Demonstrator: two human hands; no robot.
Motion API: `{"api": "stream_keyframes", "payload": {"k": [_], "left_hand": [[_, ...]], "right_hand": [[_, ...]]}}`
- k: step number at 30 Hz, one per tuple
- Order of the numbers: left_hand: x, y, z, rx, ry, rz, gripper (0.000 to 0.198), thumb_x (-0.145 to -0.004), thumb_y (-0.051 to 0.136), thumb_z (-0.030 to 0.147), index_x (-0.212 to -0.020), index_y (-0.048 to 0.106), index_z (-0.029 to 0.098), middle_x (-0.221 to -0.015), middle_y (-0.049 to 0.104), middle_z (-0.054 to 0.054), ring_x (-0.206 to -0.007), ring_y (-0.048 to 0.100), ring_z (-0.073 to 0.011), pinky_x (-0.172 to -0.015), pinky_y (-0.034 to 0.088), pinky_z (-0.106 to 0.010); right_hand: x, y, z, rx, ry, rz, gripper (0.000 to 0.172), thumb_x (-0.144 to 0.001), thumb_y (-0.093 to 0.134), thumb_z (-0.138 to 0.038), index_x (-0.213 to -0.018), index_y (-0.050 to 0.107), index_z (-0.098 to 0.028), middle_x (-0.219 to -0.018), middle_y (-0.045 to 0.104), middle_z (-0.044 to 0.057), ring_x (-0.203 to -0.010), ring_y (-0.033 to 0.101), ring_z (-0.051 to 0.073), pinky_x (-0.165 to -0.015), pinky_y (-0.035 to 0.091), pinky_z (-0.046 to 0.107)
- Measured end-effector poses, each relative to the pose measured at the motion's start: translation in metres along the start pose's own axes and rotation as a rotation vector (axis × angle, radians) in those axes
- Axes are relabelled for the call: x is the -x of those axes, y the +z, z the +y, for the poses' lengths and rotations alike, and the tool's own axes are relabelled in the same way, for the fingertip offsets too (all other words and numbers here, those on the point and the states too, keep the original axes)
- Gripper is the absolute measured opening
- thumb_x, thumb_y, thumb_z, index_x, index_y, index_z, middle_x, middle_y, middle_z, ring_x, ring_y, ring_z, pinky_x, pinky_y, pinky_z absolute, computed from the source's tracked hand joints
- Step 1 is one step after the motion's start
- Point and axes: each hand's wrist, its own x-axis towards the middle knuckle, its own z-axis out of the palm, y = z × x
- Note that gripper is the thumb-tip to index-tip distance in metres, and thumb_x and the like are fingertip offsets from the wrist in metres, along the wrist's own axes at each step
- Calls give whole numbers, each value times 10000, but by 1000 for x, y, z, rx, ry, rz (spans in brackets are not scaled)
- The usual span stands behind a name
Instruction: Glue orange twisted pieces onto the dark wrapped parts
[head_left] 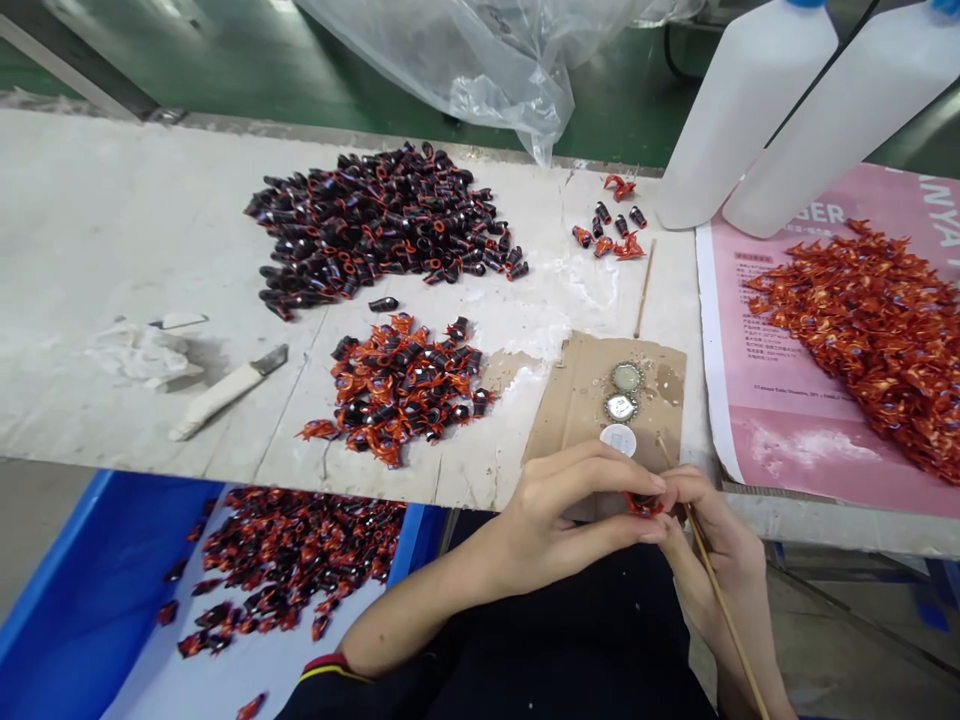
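Between thumb and fingers, my left hand (562,500) pinches a small red-and-black plastic piece (643,503). My right hand (712,550) meets it at the fingertips and also holds a thin bamboo stick (716,580), whose tip points up and away from me. How much of the piece the right fingers grip is hidden. Just beyond the hands lies a brown cardboard sheet (559,400) bearing two metal bottle caps (622,406) and a white round disc (618,440). A second stick (645,290) rests behind the cardboard.
Dark tubular pieces (390,215) form a big heap, with a smaller red-and-black pile (405,390) nearer. Orange-red pieces (862,330) cover a pink printed sheet (787,430) at right. White bottles (750,110) stand behind. A knife (229,392) lies left; a blue bin (67,570) holds more pieces.
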Motion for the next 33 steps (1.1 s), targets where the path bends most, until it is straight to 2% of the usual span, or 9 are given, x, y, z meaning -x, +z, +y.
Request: {"api": "stream_keyframes", "payload": {"k": [2,6,14,18,22,27,33], "left_hand": [[0,2,-1,-23,-8,32,190,-842,717,170,-1023,659,164,-917,755,-62,-820,712,-132,-777,582,-194],[0,0,-2,-77,40,9,156,-865,686,168,-1015,649,144,-926,740,-78,-836,705,-136,-780,588,-202],[0,-4,-2,-58,43,-10,207,-837,704,109,-1034,656,146,-955,743,-79,-879,711,-136,-787,584,-193],[0,-5,-1,-12,-47,27,261,-780,768,144,-1026,679,145,-898,754,-65,-782,708,-126,-729,582,-185],[-2,-7,2,50,-89,24,194,-774,761,89,-953,707,137,-910,767,-77,-816,734,-134,-749,594,-181],[-2,-7,2,71,-89,46,152,-774,752,59,-899,728,141,-900,786,-80,-848,754,-161,-779,614,-217],[-1,-4,-5,273,-174,119,169,-737,804,111,-885,755,177,-890,793,-64,-820,749,-159,-765,605,-243]], "right_hand": [[0,1,0,26,-38,11,121,-893,592,-185,-793,541,-230,-736,572,-38,-660,564,89,-582,472,177],[0,2,1,87,-82,15,107,-897,587,-162,-832,540,-234,-766,569,-35,-689,568,90,-602,474,182],[-1,2,4,226,-241,58,127,-881,597,-114,-899,532,-221,-801,598,-22,-747,592,102,-669,486,210],[-3,3,4,234,-254,53,120,-884,592,-117,-904,539,-222,-796,616,-15,-731,611,116,-647,495,237],[-4,3,3,234,-251,57,117,-882,590,-116,-891,542,-222,-780,609,-14,-709,606,123,-628,491,257],[-3,4,5,237,-235,47,111,-887,608,-137,-903,531,-215,-823,579,-12,-766,583,104,-677,479,228],[-3,7,5,227,-227,35,96,-899,610,-210,-922,517,-208,-857,562,-1,-801,565,109,-700,479,225]]}}
